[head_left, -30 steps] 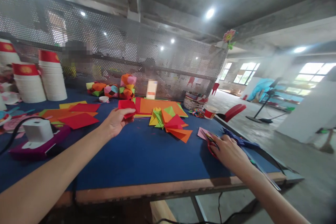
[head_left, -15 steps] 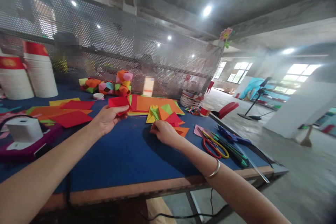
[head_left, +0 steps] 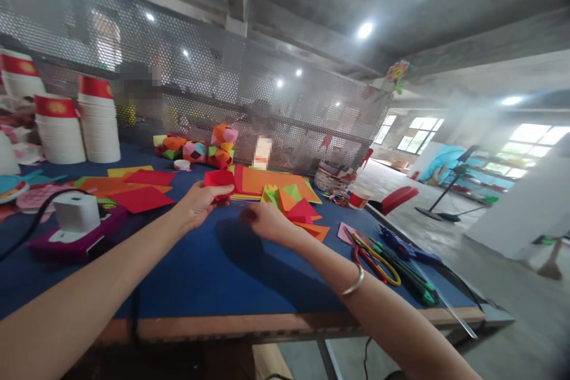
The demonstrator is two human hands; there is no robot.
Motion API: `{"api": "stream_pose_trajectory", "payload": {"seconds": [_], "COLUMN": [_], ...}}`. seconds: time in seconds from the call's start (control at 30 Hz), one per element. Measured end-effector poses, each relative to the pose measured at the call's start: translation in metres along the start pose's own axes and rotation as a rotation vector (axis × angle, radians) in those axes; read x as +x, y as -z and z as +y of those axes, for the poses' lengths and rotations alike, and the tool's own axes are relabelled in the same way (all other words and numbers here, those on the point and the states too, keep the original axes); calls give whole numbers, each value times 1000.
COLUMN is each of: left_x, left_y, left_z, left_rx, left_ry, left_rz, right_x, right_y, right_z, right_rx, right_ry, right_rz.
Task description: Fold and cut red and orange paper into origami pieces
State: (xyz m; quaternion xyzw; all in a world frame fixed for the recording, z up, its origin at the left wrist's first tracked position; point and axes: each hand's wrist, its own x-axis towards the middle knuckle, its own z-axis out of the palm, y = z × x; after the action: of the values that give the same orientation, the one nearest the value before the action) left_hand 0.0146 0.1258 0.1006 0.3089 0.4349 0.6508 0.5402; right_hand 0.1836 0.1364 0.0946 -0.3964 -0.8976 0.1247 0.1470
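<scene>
My left hand point(head_left: 199, 205) pinches a small red folded paper point(head_left: 219, 178) above the blue table mat. To its right, my right hand point(head_left: 267, 219) hangs over the mat, its fingertips curled and smeared by motion; whether they hold anything cannot be made out. Folded paper pieces in green, orange and red point(head_left: 300, 209) lie just beyond my right hand. Behind them is a stack of coloured sheets with orange on top point(head_left: 271, 180). More loose red and orange sheets point(head_left: 141, 198) are spread on the left.
Scissors point(head_left: 371, 258), a green cutter point(head_left: 407, 276) and a blue glue gun point(head_left: 403, 243) lie right. Paper cup stacks point(head_left: 98, 124) and a purple power strip point(head_left: 80, 237) stand left. Paper balls point(head_left: 195, 151) and a basket point(head_left: 335, 177) are at the back.
The view has shifted left. My right hand has moved left off the folded pieces, closer to my left hand, which still holds the red paper.
</scene>
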Motion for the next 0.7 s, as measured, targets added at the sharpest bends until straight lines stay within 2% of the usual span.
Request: {"api": "stream_pose_trajectory", "payload": {"seconds": [0.07, 0.17, 0.27, 0.4, 0.5, 0.57, 0.63, 0.67, 0.7], "left_x": [-1, -1, 2, 6, 9, 10, 11, 11, 11], "left_y": [-1, -1, 0, 2, 5, 6, 7, 7, 7], "left_z": [1, 1, 1, -1, 0, 0, -2, -3, -4], "left_rx": [38, 77, 87, 74, 52, 40, 36, 38, 43], "left_ry": [22, 31, 22, 1, -14, -13, 7, 27, 52], "left_rz": [9, 19, 35, 59, 61, 55, 38, 23, 4], "right_x": [21, 37, 41, 31, -2, -30, -51, -56, -56], "right_y": [-4, -15, -21, -14, -12, -14, -17, -17, -15], "right_z": [15, 23, 21, 10, -13, -31, -42, -42, -38], "right_rx": [-39, -74, -82, -32, 132, 496, 622, 588, 502], "right_ry": [-46, -80, -93, -46, 130, 452, 719, 768, 745], "right_rz": [-2, 2, 3, -65, -247, -510, -741, -706, -542]}}
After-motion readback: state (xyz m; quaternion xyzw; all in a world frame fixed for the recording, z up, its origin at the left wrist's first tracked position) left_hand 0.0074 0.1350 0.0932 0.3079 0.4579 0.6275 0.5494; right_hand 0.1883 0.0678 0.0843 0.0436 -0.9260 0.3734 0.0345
